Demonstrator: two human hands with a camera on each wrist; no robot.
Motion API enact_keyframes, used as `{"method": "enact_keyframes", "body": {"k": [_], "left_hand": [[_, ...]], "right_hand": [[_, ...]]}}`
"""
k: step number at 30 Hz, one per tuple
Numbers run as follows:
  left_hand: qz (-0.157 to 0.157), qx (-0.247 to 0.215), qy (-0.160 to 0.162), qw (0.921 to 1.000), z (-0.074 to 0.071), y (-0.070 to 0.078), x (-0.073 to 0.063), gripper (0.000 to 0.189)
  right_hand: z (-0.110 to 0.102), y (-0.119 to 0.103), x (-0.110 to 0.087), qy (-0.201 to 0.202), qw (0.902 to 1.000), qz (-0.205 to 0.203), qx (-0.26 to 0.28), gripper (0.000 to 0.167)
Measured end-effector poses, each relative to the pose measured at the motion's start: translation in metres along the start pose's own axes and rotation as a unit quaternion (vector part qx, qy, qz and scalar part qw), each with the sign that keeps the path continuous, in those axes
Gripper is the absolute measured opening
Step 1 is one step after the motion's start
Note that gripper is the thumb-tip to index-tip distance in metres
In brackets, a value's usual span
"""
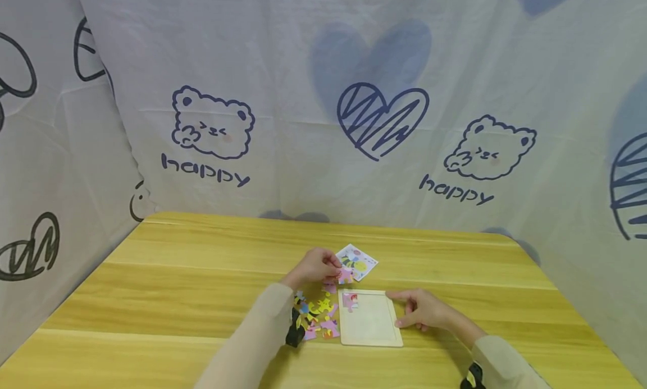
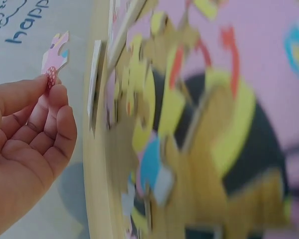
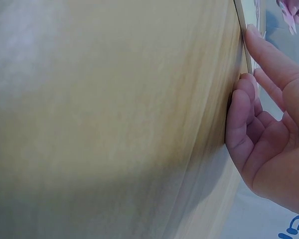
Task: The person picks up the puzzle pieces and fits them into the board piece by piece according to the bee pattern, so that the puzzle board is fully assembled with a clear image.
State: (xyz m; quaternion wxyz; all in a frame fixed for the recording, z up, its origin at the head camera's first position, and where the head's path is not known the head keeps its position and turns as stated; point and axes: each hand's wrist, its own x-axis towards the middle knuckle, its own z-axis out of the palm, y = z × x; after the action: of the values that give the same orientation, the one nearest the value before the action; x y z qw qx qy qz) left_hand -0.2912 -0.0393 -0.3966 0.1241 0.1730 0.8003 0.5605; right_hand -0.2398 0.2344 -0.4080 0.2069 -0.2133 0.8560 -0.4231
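Observation:
Between thumb and fingertips my left hand point(image 1: 317, 265) pinches a pink jigsaw puzzle piece point(image 1: 346, 275), raised above the table; in the left wrist view the piece point(image 2: 56, 56) shows a white-dotted red patch. A square wooden puzzle tray point(image 1: 371, 328) lies in front, with one pink piece point(image 1: 350, 301) in its upper left corner. My right hand point(image 1: 424, 310) touches the tray's right side, forefinger extended to the upper corner and thumb lower down. In the right wrist view, the other fingers of that hand point(image 3: 269, 119) are bent.
Loose puzzle pieces point(image 1: 323, 306), pink, yellow and black, lie left of the tray, partly behind the left forearm. A picture card point(image 1: 360, 261) with a bee lies beyond the tray. A printed cloth point(image 1: 303, 170) hangs behind the wooden table point(image 1: 202, 248).

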Motion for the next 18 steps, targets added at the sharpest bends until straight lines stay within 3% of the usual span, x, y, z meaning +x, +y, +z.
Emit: {"method": "enact_keyframes", "body": {"k": [8,18], "left_hand": [[0.024,0.009,-0.002,0.9997,0.016,0.007,0.005,0.004],[-0.021,0.001,-0.006,0.9998,0.037,0.011,0.009,0.004]], "right_hand": [[0.0,0.001,0.0,-0.001,1.0,-0.003,0.003,0.065],[0.0,0.004,0.001,-0.001,1.0,-0.002,0.007,0.064]]}}
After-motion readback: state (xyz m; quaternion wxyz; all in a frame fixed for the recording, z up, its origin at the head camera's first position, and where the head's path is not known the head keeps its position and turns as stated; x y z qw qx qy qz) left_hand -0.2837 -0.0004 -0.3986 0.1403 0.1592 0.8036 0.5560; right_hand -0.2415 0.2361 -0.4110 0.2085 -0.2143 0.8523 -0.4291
